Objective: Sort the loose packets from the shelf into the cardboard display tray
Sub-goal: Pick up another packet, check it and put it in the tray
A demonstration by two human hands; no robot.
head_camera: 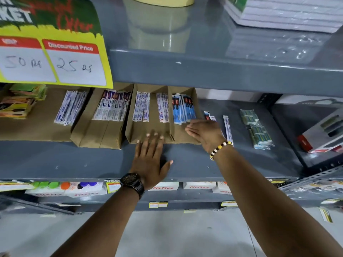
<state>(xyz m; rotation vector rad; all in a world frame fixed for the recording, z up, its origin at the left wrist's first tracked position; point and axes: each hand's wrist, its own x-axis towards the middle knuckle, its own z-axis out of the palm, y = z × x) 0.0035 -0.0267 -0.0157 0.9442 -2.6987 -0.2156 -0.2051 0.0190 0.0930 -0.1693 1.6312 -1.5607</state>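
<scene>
A brown cardboard display tray with three compartments lies on the grey shelf. Its left and middle compartments hold white-and-blue packets; the right one holds blue packets. My left hand rests flat and open on the shelf, fingertips touching the tray's front edge. My right hand is open, palm against the tray's right wall, holding nothing. Loose packets lie on the shelf just behind it, partly hidden, and a long white loose packet lies to its right.
Another cardboard tray with packets stands to the left, then a flat cardboard sheet with white packets. A green wrapped bundle and a red-and-white box lie at right. A yellow price sign hangs from the shelf above.
</scene>
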